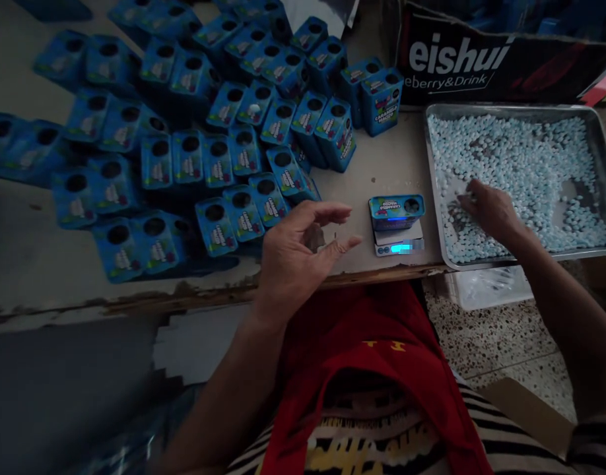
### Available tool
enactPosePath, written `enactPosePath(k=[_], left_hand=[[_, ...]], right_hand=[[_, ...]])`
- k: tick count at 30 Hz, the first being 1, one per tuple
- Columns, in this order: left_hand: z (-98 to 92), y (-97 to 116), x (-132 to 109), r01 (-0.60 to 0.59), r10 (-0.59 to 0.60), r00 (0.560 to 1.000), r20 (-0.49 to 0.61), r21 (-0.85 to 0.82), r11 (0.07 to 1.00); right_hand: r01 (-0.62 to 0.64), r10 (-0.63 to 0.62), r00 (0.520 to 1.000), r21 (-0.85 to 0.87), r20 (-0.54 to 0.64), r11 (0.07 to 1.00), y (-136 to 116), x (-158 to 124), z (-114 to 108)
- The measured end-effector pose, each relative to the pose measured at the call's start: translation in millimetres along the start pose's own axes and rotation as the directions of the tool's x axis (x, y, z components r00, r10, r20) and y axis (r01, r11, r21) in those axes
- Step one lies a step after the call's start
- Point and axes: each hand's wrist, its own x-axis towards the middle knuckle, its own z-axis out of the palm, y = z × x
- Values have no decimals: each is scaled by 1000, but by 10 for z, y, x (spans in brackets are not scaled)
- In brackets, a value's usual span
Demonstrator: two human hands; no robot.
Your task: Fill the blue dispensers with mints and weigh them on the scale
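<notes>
My left hand (298,247) is held over the table edge, its thumb and fingers curved apart with nothing seen between them. Just to its right, a small digital scale (382,249) with a lit display carries a blue candy tin (395,210). Pale pieces show in the round hole of that tin. My right hand (494,211) reaches into the left part of a metal tray (434,198), fingertips drawn together among small white and light-blue candies (525,178). The fingertips are partly hidden, but they seem to pinch a few candies.
Rows of similar blue tins (218,158) with dark round holes stand over the left and middle of the table (382,158). Behind the tray is a black printed carton (461,66) holding blue things. A clear plastic container (491,287) sits below the table edge.
</notes>
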Motion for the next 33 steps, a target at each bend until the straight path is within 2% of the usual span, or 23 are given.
enactPosePath(k=[1, 3, 6, 8, 9, 11, 13, 16, 19, 21, 23, 25, 26, 28, 29, 33], left_hand=[[21, 25, 13, -21, 21, 1000, 7, 12, 1000], [52, 44, 52, -61, 61, 998, 9, 20, 998], [58, 21, 103, -103, 103, 995, -17, 9, 995], [47, -4, 109, -115, 116, 993, -24, 12, 993], [41, -14, 104, -122, 122, 992, -19, 15, 992], [34, -28, 83, -137, 137, 991, -8, 17, 990], [40, -38, 58, -143, 143, 990, -8, 18, 990], [83, -56, 32, -93, 93, 996, 0, 16, 996], [177, -94, 26, -6, 6, 1000, 22, 3, 1000], [266, -133, 33, 49, -49, 998, 48, -9, 999], [363, -177, 45, 89, -87, 993, 78, -27, 996], [443, -211, 62, 115, -111, 990, 88, -45, 992], [471, -220, 72, 122, -118, 989, 87, -53, 991], [497, -222, 93, 124, -120, 990, 77, -59, 990], [497, -218, 103, 120, -116, 991, 69, -56, 991], [507, -243, 144, 105, -104, 994, 25, -33, 994]], right_hand=[[-92, 104, 993, 182, -57, 979, 39, -31, -59], [-191, 257, 965, 519, -58, 833, 106, -97, -183], [-222, 289, 955, 807, 67, 547, 161, -194, -339], [-224, 284, 951, 910, 125, 349, 161, -229, -381], [-228, 289, 947, 929, 142, 291, 154, -231, -377], [-257, 302, 935, 941, 185, 222, 128, -198, -326], [-297, 302, 925, 934, 229, 201, 89, -135, -243], [-294, 287, 932, 924, 221, 243, -11, -50, -134], [-227, 270, 954, 905, 132, 360, -156, -42, -95], [-168, 224, 973, 851, 61, 498, -245, -73, -102], [-66, 140, 989, 700, -50, 711, -304, -113, -122], [40, 24, 988, 403, -152, 914, -324, -144, -144], [71, -27, 984, 246, -179, 967, -322, -154, -151], [93, -81, 978, 55, -193, 994, -297, -159, -149], [89, -79, 979, 45, -189, 995, -277, -154, -138], [23, 14, 989, 246, -147, 969, -176, -107, -60]])
